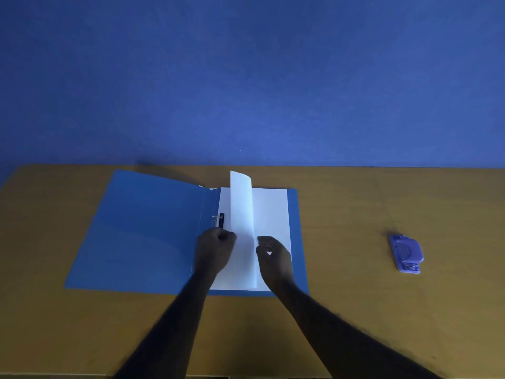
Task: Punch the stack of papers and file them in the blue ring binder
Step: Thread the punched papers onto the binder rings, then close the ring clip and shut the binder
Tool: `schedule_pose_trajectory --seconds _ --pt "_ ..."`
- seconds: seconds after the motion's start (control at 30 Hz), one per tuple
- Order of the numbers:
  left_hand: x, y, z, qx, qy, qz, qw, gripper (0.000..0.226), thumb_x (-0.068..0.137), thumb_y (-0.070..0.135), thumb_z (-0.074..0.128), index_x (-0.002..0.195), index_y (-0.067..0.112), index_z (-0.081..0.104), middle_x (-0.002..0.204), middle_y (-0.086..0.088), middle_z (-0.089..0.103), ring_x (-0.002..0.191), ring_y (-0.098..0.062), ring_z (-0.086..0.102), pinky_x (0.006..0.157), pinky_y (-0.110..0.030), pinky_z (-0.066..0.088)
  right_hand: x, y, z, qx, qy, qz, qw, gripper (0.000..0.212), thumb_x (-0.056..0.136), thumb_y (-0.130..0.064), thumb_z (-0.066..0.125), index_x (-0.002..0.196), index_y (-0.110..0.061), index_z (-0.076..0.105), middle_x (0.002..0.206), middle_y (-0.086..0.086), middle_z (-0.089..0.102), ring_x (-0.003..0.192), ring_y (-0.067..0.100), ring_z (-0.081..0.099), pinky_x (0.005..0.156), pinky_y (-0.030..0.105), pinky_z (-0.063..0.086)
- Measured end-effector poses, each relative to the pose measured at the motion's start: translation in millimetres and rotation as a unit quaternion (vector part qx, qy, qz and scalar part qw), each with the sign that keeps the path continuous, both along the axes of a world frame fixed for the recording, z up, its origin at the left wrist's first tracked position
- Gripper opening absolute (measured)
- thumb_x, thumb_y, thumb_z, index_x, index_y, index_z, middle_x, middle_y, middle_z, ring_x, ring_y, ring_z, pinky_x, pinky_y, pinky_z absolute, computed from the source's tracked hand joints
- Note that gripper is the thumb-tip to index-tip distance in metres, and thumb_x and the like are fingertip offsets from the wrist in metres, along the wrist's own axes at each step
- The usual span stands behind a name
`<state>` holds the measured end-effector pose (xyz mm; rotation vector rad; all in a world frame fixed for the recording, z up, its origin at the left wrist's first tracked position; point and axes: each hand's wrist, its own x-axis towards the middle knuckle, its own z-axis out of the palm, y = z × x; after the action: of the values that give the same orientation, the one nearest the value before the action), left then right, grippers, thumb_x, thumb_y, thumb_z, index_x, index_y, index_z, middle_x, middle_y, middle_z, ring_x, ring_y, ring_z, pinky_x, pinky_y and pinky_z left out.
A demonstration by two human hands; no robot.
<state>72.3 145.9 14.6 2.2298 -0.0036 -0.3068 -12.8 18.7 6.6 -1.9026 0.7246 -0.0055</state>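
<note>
- Our left hand (216, 244) pinches the papers (270, 214) by the rings (217, 218) of the blue ring binder (142, 228), seating holes.
- Our right hand (273, 255), curled alongside, steadies them (grip unclear).

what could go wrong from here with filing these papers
1. The white paper sheets stand curled up over the open blue ring binder. If they are pushed onto the small metal ring out of line, their holes could tear.
2. The curl could crease if pressed flat.

Left hand (216, 246), right hand (273, 255) flank papers (241, 209) in binder (142, 228).
</note>
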Motion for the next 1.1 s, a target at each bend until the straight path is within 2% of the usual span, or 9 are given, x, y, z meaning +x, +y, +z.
schedule_pose_trajectory --seconds 0.13,0.27,0.33,0.5,0.6,0.7,0.83,0.97,1.1 --pt "28.5 57.3 12.6 0.111 -0.055 0.049 0.991 0.025 0.08 0.028 0.059 0.059 0.015 0.055 0.067 -0.009 0.066 0.069 -0.03 0.063 0.061 -0.031 0.043 -3.3 -14.9 -15.9 -0.109 0.135 -0.081 0.981 0.042 0.083 -0.034 0.063 0.122 -0.02 0.054 0.123 0.003 0.055 0.115 0.023 0.052 0.102 0.042 0.041" --pt "53.8 118.7 14.3 0.208 -0.07 0.054 0.974 0.024 0.088 0.027 0.054 0.073 0.01 0.059 0.084 -0.02 0.068 0.082 -0.038 0.063 0.068 -0.037 0.046 -6.0 -20.9 -29.3 -0.09 0.27 -0.129 0.95 0.088 0.076 -0.06 0.068 0.137 -0.007 0.034 0.138 0.016 0.039 0.127 0.033 0.039 0.103 0.043 0.034" --pt "61.5 142.4 11.5 0.271 -0.053 0.05 0.96 0.027 0.092 0.031 0.049 0.076 0.01 0.056 0.089 -0.021 0.066 0.084 -0.039 0.061 0.069 -0.039 0.047 -4.9 -17.9 -36.5 -0.111 0.288 -0.127 0.943 0.098 0.072 -0.062 0.071 0.14 -0.005 0.03 0.14 0.017 0.035 0.127 0.034 0.038 0.103 0.044 0.035" --pt "69.4 165.5 4.4 0.353 -0.022 0.042 0.935 0.032 0.097 0.028 0.044 0.101 0.0 0.059 0.106 -0.024 0.063 0.1 -0.042 0.059 0.079 -0.044 0.048 2.8 -13.4 -40.1 -0.128 0.305 -0.143 0.933 0.09 0.074 -0.05 0.076 0.139 -0.004 0.034 0.136 0.018 0.039 0.122 0.033 0.04 0.101 0.046 0.037" --pt "70.7 164.9 1.9 0.365 -0.019 0.046 0.93 0.034 0.098 0.028 0.042 0.105 -0.001 0.058 0.109 -0.024 0.062 0.102 -0.042 0.059 0.079 -0.045 0.047 5.2 -13.1 -37.5 -0.119 0.315 -0.16 0.928 0.089 0.072 -0.048 0.079 0.137 -0.004 0.036 0.136 0.017 0.04 0.123 0.033 0.041 0.1 0.047 0.037" --pt "69.6 161.7 1.0 0.368 -0.02 0.061 0.927 0.034 0.097 0.027 0.042 0.107 -0.001 0.059 0.11 -0.023 0.063 0.103 -0.041 0.059 0.08 -0.045 0.048 4.4 -15.2 -35.4 -0.118 0.282 -0.171 0.937 0.074 0.074 -0.037 0.08 0.131 -0.009 0.042 0.132 0.013 0.05 0.12 0.032 0.048 0.098 0.047 0.038" --pt "64.9 155.1 5.6 0.329 -0.06 0.105 0.937 0.032 0.091 0.028 0.053 0.111 0.003 0.058 0.111 -0.021 0.059 0.1 -0.043 0.059 0.078 -0.05 0.051 -3.2 -19.8 -36.5 -0.116 0.178 -0.19 0.959 0.034 0.08 -0.018 0.074 0.106 -0.022 0.053 0.105 0.003 0.07 0.094 0.025 0.064 0.09 0.047 0.049" --pt "50.2 112.5 13.6 0.199 -0.208 0.054 0.956 0.02 0.086 0.021 0.061 0.103 0.012 0.062 0.099 -0.011 0.064 0.084 -0.03 0.063 0.07 -0.04 0.053 -13.8 -20.3 -34.6 -0.145 0.132 -0.177 0.965 0.026 0.082 -0.021 0.074 0.102 -0.024 0.059 0.096 0.0 0.074 0.085 0.022 0.067 0.08 0.046 0.055" --pt "19.4 27.8 17.0 0.065 -0.142 -0.039 0.987 0.005 0.082 0.023 0.063 0.082 0.02 0.068 0.082 0.003 0.071 0.072 -0.015 0.065 0.067 -0.026 0.051 -17.9 -21.8 -31.0 -0.177 0.097 -0.161 0.966 0.026 0.084 -0.02 0.073 0.108 -0.021 0.063 0.096 0.0 0.076 0.082 0.018 0.068 0.078 0.041 0.056"
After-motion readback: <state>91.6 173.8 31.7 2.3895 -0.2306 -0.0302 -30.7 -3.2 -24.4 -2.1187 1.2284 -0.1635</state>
